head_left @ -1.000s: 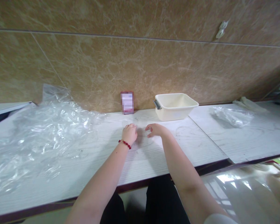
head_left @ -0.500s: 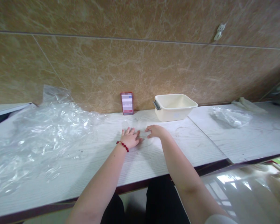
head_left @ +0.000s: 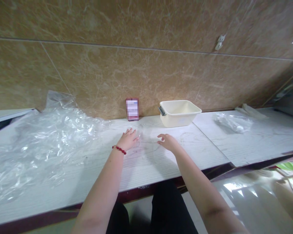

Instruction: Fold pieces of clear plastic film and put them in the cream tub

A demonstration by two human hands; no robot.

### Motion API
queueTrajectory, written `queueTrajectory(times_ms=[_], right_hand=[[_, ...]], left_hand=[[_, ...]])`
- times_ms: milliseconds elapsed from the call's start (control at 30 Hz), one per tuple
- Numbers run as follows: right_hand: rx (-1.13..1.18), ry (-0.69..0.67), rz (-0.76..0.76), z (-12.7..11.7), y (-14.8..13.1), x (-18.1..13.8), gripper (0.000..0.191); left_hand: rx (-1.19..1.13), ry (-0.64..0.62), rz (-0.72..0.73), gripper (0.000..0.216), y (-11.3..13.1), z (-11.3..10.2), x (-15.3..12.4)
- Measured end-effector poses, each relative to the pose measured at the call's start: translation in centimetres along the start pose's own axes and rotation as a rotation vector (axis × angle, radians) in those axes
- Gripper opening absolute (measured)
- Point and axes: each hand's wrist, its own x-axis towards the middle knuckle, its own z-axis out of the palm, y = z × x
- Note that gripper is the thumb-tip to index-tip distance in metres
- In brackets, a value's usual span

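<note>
The person's left hand (head_left: 128, 140), with a red bead bracelet (head_left: 119, 149) at the wrist, lies palm down on the white wood-grain bench (head_left: 146, 165), fingers spread and flat, its grip open and holding nothing. The right hand (head_left: 168, 142) rests just to the right of it, apart from the left, with its fingers loosely curled toward the bench top; its grip is also open and closed on nothing. Between the two hands a faint, thin clear plastic film (head_left: 147, 144) seems to lie flat on the bench, though its edges are hard to make out and it cannot be told whether the fingertips press on it. A large crumpled sheet of clear plastic (head_left: 44, 139) covers the bench to the left, well apart from the hands. Behind the hands, against the brown marble-tiled wall (head_left: 146, 71), stand a small red-and-white box (head_left: 132, 109) and a cream rectangular plastic tub (head_left: 178, 112). Further right lies a smaller crumpled clear plastic bag (head_left: 230, 121).
</note>
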Motion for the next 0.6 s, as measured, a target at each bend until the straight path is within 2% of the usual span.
queueTrajectory(times_ms=[133,200,367,467,600], right_hand=[[-0.009,0.025,-0.071,0.1,0.3,-2.2,0.029],[-0.029,0.053,-0.142,0.0,0.3,-3.0,0.030],[-0.017,0.065,-0.314,0.3,0.0,-3.9,0.038],[-0.014,0.031,-0.349,1.1,0.0,-3.4,0.044],[-0.051,-0.017,-0.393,1.9,0.0,-2.6,0.046]], left_hand=[[-0.078,0.109,0.085,0.041,-2.0,-2.4,-3.4],[-0.117,0.109,0.136,0.037,-2.6,-2.8,-5.9],[-0.222,0.001,0.227,0.033,-3.3,-1.2,-10.9],[-0.214,0.019,0.219,0.033,-3.6,0.2,-11.9],[-0.144,0.040,0.201,0.034,-3.6,1.3,-12.0]])
